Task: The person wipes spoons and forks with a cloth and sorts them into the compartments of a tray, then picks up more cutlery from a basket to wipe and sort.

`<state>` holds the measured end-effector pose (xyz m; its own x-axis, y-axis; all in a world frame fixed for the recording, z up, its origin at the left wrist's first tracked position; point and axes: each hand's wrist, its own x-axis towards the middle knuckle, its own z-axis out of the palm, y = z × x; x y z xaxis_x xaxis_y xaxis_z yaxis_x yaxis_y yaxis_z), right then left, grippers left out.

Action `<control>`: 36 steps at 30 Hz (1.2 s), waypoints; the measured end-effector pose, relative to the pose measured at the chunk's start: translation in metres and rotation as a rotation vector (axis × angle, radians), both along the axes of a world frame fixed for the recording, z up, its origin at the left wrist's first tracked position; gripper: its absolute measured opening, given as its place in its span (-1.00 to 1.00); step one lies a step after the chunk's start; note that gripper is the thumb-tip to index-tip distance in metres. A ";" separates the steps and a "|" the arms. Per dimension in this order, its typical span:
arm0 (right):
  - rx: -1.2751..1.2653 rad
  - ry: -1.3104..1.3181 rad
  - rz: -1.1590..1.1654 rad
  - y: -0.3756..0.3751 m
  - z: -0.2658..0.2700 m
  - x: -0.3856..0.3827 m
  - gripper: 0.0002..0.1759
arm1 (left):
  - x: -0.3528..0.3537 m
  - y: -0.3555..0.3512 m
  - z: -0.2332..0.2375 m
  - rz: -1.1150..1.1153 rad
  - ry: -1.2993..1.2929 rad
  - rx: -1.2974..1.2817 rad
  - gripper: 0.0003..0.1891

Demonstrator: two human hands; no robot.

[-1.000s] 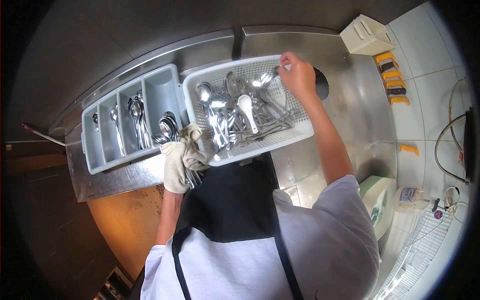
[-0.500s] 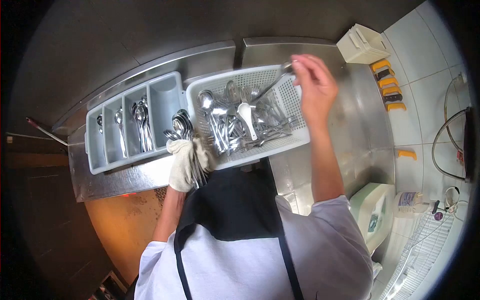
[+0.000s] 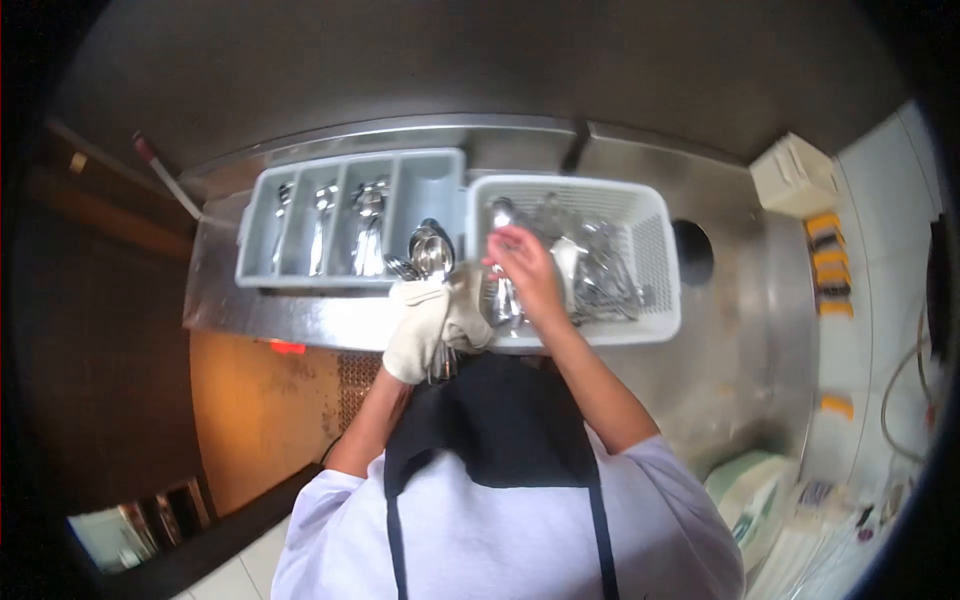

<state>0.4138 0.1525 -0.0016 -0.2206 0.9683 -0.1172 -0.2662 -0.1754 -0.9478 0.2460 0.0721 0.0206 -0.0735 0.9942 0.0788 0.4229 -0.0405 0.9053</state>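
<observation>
My left hand [image 3: 417, 335], covered in a white glove or cloth, grips a bunch of metal spoons [image 3: 432, 250] with the bowls upward and the handles hanging below. A greyish fold of cloth [image 3: 466, 318] lies against the bunch on its right side. My right hand [image 3: 527, 272] is bare and hovers over the left part of the white plastic basket [image 3: 655, 325], fingers loosely curved and apart, no utensil visible in them. Inside the basket lies a jumble of metal cutlery [image 3: 605, 270]. A white spoon [image 3: 567, 262] among it is partly hidden by my right hand.
A grey cutlery tray [image 3: 250, 235] with several compartments stands left of the basket, with metal cutlery in some of them. Both rest on a steel counter [image 3: 740, 350]. A cream plastic holder [image 3: 792, 178] and yellow-and-black handles [image 3: 830, 265] are at the right wall.
My right hand has moved left from the basket's right edge, where it held a metal utensil no longer visible in it. The view has turned and shifted; my left hand still grips the spoons.
</observation>
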 end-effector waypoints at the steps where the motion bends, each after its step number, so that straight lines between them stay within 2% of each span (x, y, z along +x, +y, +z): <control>1: 0.049 0.003 0.132 -0.010 -0.009 -0.005 -0.48 | -0.005 -0.004 0.006 0.003 0.029 0.064 -0.83; 2: 0.098 0.006 0.255 -0.024 -0.018 -0.008 -0.45 | -0.012 -0.010 0.009 0.048 -0.033 0.062 -0.84; 3: 0.143 0.009 0.370 -0.031 -0.023 -0.013 -0.42 | -0.019 -0.016 0.008 0.128 -0.213 0.007 -0.84; 5: 0.126 -0.097 0.688 -0.040 0.006 -0.021 -0.35 | -0.032 -0.028 0.005 0.337 -0.707 -0.077 -0.83; 6: 0.119 -0.154 0.839 -0.046 0.024 -0.024 -0.31 | -0.030 -0.034 0.036 0.398 -1.118 -0.077 -0.80; 8: 0.096 -0.118 0.914 -0.051 0.052 -0.032 -0.37 | -0.067 -0.046 0.036 0.361 -0.698 0.110 -0.76; 9: 0.083 -0.100 0.945 -0.053 0.059 -0.038 -0.40 | -0.068 -0.053 0.057 0.441 -0.877 0.154 -0.75; 10: 0.262 -0.133 0.940 -0.054 0.057 -0.044 -0.44 | -0.069 -0.062 0.078 0.516 -1.058 0.194 -0.73; 11: 0.441 -0.170 0.925 -0.054 0.052 -0.051 -0.48 | -0.106 -0.072 0.056 0.544 -0.917 0.315 -0.73; 12: 0.620 -0.213 0.902 -0.055 0.050 -0.057 -0.52 | -0.110 -0.072 0.073 0.597 -0.935 0.361 -0.71; 13: 0.681 -0.231 0.835 -0.058 0.050 -0.062 -0.60 | -0.115 -0.073 0.090 0.650 -0.950 0.408 -0.70; 14: 0.721 -0.243 0.767 -0.057 0.054 -0.063 -0.61 | -0.090 -0.071 0.148 0.737 -1.121 0.379 -0.67; 15: 0.763 -0.253 0.702 -0.056 0.059 -0.064 -0.61 | -0.116 -0.074 0.130 0.846 -0.762 0.539 -0.62; 16: 0.801 -0.262 0.641 -0.057 0.065 -0.066 -0.62 | -0.138 -0.079 0.123 0.915 -0.587 0.630 -0.58; 17: 0.822 -0.383 0.642 -0.054 0.077 -0.063 -0.60 | -0.156 -0.087 0.126 0.961 -0.476 0.693 -0.52; 19: 0.861 -0.524 0.759 -0.054 0.072 -0.060 -0.59 | -0.193 -0.102 0.134 0.865 -0.523 0.673 -0.42; 21: 0.887 -0.705 0.849 -0.051 0.056 -0.058 -0.58 | -0.223 -0.117 0.151 0.671 -0.570 0.587 -0.38; 23: 0.825 -0.895 0.910 -0.045 0.016 -0.047 -0.58 | -0.254 -0.123 0.153 0.531 -0.270 0.795 -0.39; 24: 0.791 -0.985 0.944 -0.043 0.007 -0.043 -0.58 | -0.268 -0.123 0.152 0.488 0.050 0.913 -0.40; 25: 0.713 -0.934 0.932 -0.043 0.022 -0.043 -0.60 | -0.271 -0.118 0.161 0.485 0.339 0.947 -0.41; 27: 0.564 -0.815 0.918 -0.047 0.053 -0.043 -0.62 | -0.263 -0.113 0.192 0.527 1.088 0.331 -0.64; 29: 0.386 -0.371 0.719 -0.048 0.059 -0.033 -0.61 | -0.298 -0.123 0.143 0.789 0.828 0.395 -0.78; 30: 0.094 0.509 0.537 -0.049 0.016 -0.040 -0.58 | -0.315 -0.129 0.118 0.906 0.684 0.450 -0.77; 31: -0.120 0.522 0.459 -0.059 0.024 -0.055 -0.57 | -0.311 -0.127 0.106 0.742 1.472 -0.133 -0.88; 32: -0.323 0.520 0.376 -0.069 0.040 -0.073 -0.54 | -0.307 -0.124 0.093 0.303 2.240 -0.409 -0.92; 33: -0.107 0.279 0.337 -0.088 0.046 -0.100 -0.57 | -0.255 -0.114 0.140 0.230 2.377 -0.254 -0.93; 34: 0.116 0.041 0.284 -0.102 0.055 -0.125 -0.58 | -0.262 -0.108 0.104 0.184 2.453 -0.127 -0.86; 35: 0.428 -0.752 0.693 -0.089 0.088 -0.132 -0.59 | -0.270 -0.103 0.068 0.145 2.525 0.006 -0.78; 36: 0.619 -0.763 0.568 -0.092 0.098 -0.146 -0.59 | -0.262 -0.100 0.069 0.147 2.331 0.047 -0.75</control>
<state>0.2675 0.0610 0.0967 -0.7228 0.6889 0.0551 0.3866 0.4691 -0.7941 -0.0159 -0.0281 0.0892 0.0961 0.9883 0.1188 0.3609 0.0767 -0.9294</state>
